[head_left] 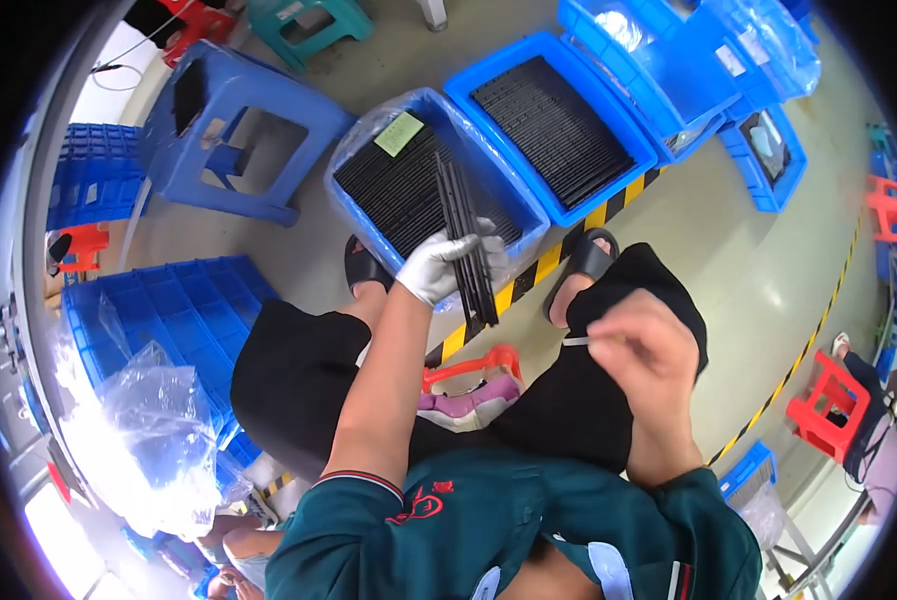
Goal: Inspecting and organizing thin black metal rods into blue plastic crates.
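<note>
Several black strips [460, 225]: near centre, toward twelve o'clock.
Gloved left hand [438, 264]: I grip those strips with it.
Bare right hand [650, 345]: three o'clock, curled; I cannot tell whether it holds anything.
Blue crate [600, 200]: one o'clock, rows of black pieces [548, 130] inside.

My white-gloved left fingers [456, 248] are holding slim black strips [452, 200] over the near part of a rectangular bag-lined blue plastic bin [520, 190]. A rectangular blue plastic crate [603, 195] is sitting just right of it; a boxy blue plastic stool [268, 88] is occupying its left. My bare right fingers [623, 322] are hovering above my black-trousered right thigh [588, 400].
</note>
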Demonstrator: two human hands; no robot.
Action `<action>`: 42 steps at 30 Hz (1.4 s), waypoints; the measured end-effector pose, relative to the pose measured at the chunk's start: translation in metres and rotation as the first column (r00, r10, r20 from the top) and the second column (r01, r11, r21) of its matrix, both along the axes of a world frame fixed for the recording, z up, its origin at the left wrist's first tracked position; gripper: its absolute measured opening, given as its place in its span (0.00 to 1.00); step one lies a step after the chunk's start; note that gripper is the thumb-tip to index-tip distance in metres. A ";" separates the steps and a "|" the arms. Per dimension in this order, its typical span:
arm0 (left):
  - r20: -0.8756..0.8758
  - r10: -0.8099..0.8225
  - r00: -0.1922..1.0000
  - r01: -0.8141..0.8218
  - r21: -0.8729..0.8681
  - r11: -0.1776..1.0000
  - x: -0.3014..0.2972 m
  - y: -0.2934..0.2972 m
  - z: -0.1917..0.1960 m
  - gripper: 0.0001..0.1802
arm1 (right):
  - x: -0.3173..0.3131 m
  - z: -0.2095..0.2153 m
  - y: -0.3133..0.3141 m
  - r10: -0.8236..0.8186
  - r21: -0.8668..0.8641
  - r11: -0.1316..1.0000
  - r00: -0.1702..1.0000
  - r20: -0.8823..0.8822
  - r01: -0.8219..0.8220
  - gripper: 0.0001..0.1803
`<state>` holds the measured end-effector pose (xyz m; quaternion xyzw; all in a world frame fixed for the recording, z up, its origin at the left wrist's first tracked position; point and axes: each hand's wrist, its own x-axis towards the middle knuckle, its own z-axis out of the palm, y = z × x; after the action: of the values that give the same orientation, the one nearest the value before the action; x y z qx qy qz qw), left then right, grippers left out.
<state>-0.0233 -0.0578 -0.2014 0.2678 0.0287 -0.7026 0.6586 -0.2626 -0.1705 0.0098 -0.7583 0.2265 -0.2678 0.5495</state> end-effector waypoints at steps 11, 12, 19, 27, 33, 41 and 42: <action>-0.090 -0.177 0.980 0.158 -0.186 0.970 -0.073 0.064 0.154 0.21 | 0.137 0.004 -0.043 0.440 0.315 0.849 0.898 0.026 -0.425 0.15; -0.096 -0.181 0.979 0.162 -0.177 0.971 -0.075 0.073 0.159 0.21 | 0.150 -0.006 -0.036 0.532 0.355 0.793 0.846 -0.009 -0.495 0.15; -0.324 -0.153 0.934 0.099 -0.176 0.979 -0.076 0.107 0.175 0.17 | 0.172 -0.023 0.018 0.900 0.617 0.322 0.435 0.036 -0.718 0.08; -0.212 0.156 0.965 -0.199 -0.202 0.959 -0.021 0.097 0.173 0.14 | 0.163 -0.026 0.008 0.156 0.737 0.619 0.962 0.224 -0.272 0.14; -0.150 0.460 0.875 -0.477 -0.429 0.767 0.030 0.065 0.214 0.10 | 0.136 -0.025 0.043 -0.172 0.813 0.564 0.944 0.283 -0.141 0.13; -0.322 0.582 0.747 -0.665 -0.355 0.657 0.023 0.032 0.191 0.12 | 0.171 -0.013 0.071 -0.440 0.856 0.503 0.819 0.370 -0.116 0.10; -0.327 0.582 0.745 -0.667 -0.356 0.654 0.021 0.030 0.190 0.12 | 0.171 -0.014 0.069 -0.446 0.856 0.504 0.815 0.371 -0.114 0.10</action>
<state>-0.0021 -0.0278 -0.0116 0.0150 0.0161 -0.4396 0.8979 -0.0916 -0.1017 -0.0044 -0.2529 0.2352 -0.3819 0.8572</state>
